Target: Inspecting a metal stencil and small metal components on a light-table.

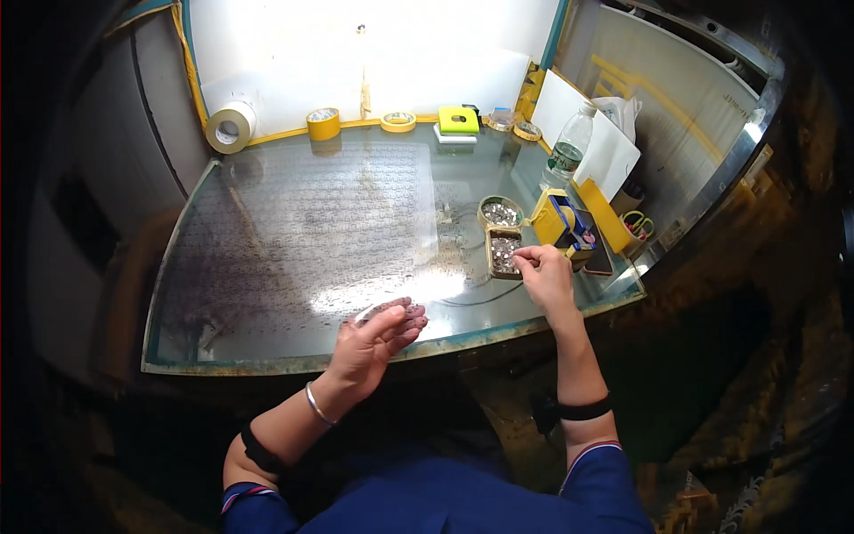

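Above the table's near edge, my left hand is closed on a small clear sheet, thumb on one side and fingers on the other; the fingers show through it. My right hand pinches thumb and fingertips together at a rectangular box full of small shiny silvery pieces. Whatever lies between those fingertips is too small to make out. A round tub with similar pieces touches the box's far side.
A patterned transparent sheet covers much of the glass tabletop. Right of the boxes stand a blue and yellow tape dispenser, a plastic bottle and scissors. Tape rolls and a green hole punch line the back.
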`<state>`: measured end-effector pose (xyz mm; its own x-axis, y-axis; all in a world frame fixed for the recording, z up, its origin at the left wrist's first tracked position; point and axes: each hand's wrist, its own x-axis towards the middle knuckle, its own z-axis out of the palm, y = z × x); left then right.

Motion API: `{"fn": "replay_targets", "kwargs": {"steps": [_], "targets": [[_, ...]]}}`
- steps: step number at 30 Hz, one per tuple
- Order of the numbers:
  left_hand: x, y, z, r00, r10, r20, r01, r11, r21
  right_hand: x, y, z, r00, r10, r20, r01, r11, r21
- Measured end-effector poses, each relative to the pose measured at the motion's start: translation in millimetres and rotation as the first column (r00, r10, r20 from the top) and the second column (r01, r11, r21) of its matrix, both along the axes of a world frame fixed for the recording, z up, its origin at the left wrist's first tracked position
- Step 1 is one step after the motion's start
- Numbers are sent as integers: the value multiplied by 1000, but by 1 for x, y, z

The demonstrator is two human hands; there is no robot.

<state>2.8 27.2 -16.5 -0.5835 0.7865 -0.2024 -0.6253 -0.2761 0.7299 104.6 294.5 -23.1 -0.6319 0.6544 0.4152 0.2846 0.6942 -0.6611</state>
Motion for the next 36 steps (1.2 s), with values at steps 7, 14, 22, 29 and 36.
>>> {"fn": "replay_targets", "kwargs": {"steps": [7,14,22,29,36], "targets": [[-7,10,-19,999,-12,-31,13,1000,17,-14,14,1,974,46,223,-69,993,98],[-15,9,-16,978,-128,163,91,973,212,-14,11,-10,992,18,124,-40,982,182],[-14,10,-22,991,-130,2,130,988,86,-12,9,-13,996,58,63,-71,970,231],[-5,10,-17,989,-16,-150,5,997,-76,-9,10,-14,995,99,-11,-95,981,168],[-13,14,-11,993,-112,-22,112,993,19,-9,0,-5,986,144,-84,-124,970,211]]}}
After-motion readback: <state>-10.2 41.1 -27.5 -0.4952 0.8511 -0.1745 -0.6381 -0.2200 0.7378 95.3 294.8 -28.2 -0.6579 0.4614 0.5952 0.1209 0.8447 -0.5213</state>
